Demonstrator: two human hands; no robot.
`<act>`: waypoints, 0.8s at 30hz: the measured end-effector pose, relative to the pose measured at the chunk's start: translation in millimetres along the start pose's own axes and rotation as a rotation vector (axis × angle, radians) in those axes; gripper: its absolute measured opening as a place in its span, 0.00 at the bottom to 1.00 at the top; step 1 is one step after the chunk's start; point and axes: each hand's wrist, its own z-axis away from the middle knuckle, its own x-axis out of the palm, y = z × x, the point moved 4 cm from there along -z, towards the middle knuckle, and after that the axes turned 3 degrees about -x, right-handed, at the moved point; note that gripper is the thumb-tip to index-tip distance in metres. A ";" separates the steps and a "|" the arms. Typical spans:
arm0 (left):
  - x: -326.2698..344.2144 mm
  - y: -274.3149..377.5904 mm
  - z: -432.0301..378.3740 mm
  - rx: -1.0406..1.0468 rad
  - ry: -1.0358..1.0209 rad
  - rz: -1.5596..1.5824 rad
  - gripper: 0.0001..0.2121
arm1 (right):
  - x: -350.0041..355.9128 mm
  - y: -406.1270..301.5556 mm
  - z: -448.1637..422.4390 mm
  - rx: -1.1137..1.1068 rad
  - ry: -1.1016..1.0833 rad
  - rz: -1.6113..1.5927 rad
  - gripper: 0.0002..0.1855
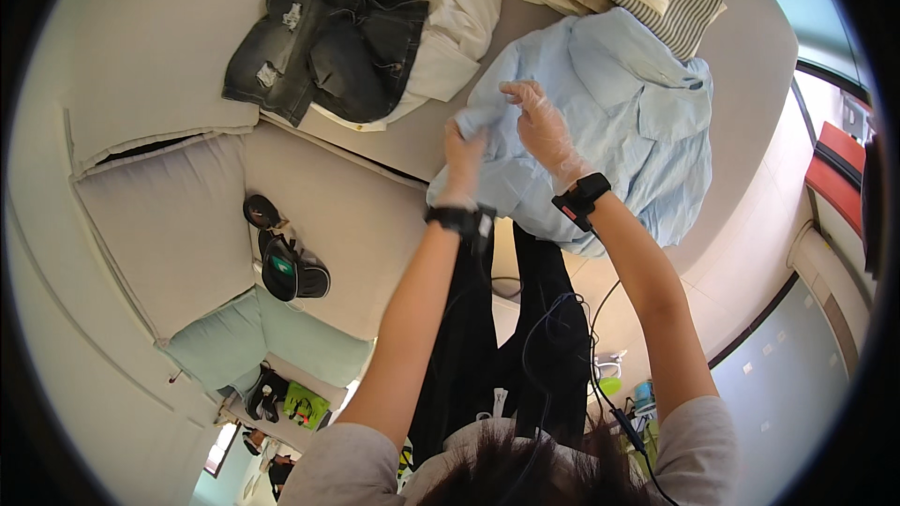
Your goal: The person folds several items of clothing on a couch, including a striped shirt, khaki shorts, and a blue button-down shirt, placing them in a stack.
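A light blue collared shirt point(612, 105) lies spread on the beige sofa seat before me, its collar towards the upper right and its lower part hanging over the front edge. My left hand point(464, 161), in a clear thin glove and blurred, grips a bunched part of the shirt at its left side; this looks like a sleeve end. My right hand point(541, 126), gloved the same way, is over the shirt just to the right, fingers bent and pointing left. Whether cloth is pinched in it I cannot tell. Both wrists wear black straps with small devices.
Dark ripped jeans point(337, 49) lie partly over a white garment point(450, 21) at upper left. A folded pile with a striped cloth point(675, 21) sits beyond the shirt. A black cap point(295, 270) rests on the left seat. Cables point(598, 337) hang near my right arm.
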 end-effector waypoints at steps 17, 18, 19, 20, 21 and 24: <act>-42.0 -11.8 57.7 0.568 -0.568 -0.551 0.21 | 32.0 0.2 -82.6 -0.247 -0.587 0.884 0.19; -43.4 -12.0 57.1 0.577 -0.555 -0.535 0.21 | 49.6 -1.1 -83.0 -0.201 -0.700 0.852 0.20; -42.0 -10.1 58.2 0.589 -0.547 -0.525 0.20 | 68.1 -1.3 -80.7 -0.152 -0.813 0.820 0.21; -38.2 -7.4 60.5 0.602 -0.538 -0.516 0.19 | 83.6 0.3 -77.4 -0.102 -0.925 0.785 0.22; -34.3 -4.9 63.4 0.617 -0.529 -0.508 0.19 | 95.7 3.4 -74.1 -0.139 -0.992 0.801 0.23; -23.4 -8.5 69.8 0.557 -0.492 -0.498 0.17 | 126.0 12.9 -67.8 -0.185 -1.266 0.989 0.23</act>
